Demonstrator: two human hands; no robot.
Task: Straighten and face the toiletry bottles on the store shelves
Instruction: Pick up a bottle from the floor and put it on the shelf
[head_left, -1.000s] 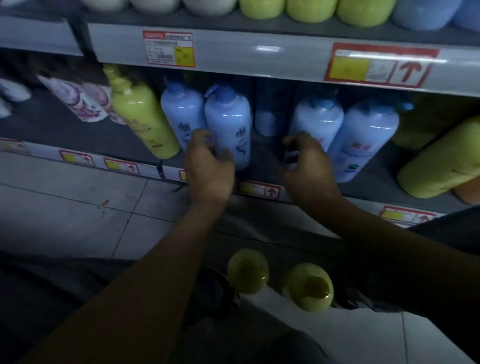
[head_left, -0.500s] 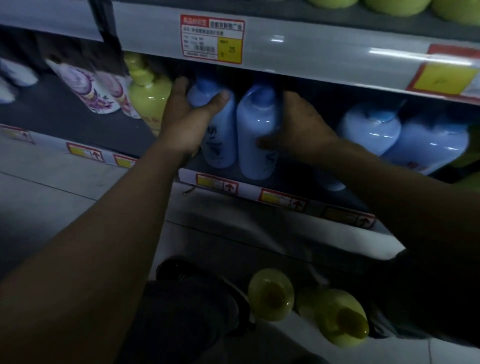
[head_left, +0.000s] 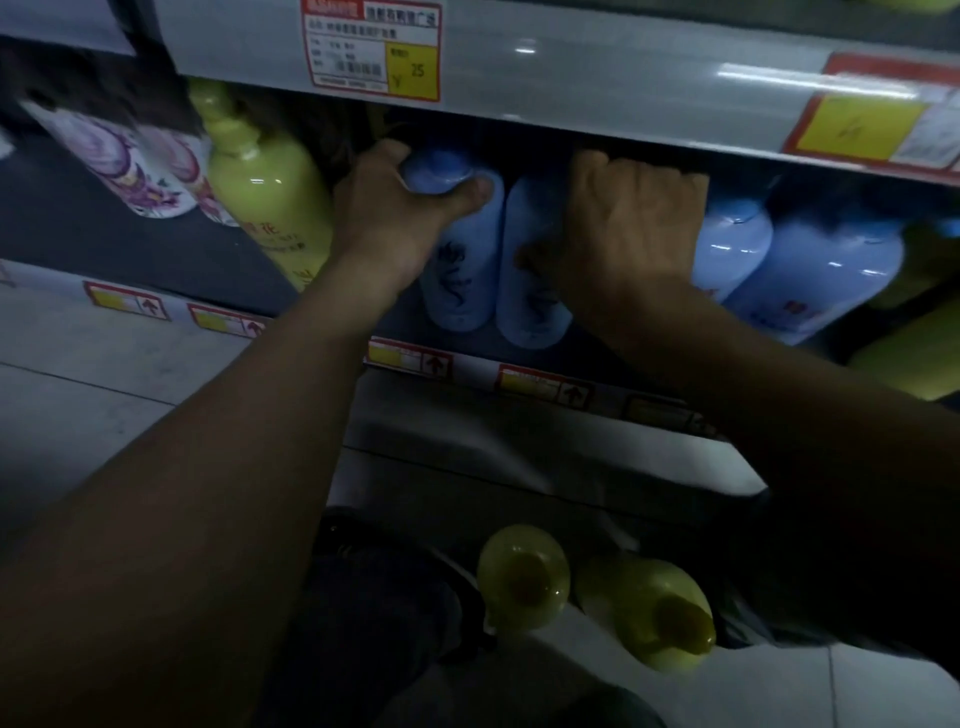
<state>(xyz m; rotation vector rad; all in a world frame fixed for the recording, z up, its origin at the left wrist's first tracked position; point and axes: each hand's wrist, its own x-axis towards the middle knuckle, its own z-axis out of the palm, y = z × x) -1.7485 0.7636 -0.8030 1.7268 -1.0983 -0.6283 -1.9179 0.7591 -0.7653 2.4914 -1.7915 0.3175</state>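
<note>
Two pale blue bottles stand side by side on the dim middle shelf. My left hand (head_left: 395, 218) grips the top of the left blue bottle (head_left: 462, 280), thumb curled over its cap. My right hand (head_left: 623, 234) wraps round the upper part of the right blue bottle (head_left: 530, 291), hiding its cap. Two more blue bottles (head_left: 810, 270) lean to the right of my right hand. A yellow-green pump bottle (head_left: 265, 197) stands to the left of my left hand.
White bottles with purple flowers (head_left: 119, 166) sit at the far left. The upper shelf edge (head_left: 597, 73) with a price tag (head_left: 374, 49) overhangs closely. Two yellow bottles (head_left: 524, 577) stand low near the floor. More yellow-green bottles (head_left: 914, 358) lie at the right edge.
Both hands rose from the bottles' lower bodies to their tops and closed round them. The view moved in closer to the shelf.
</note>
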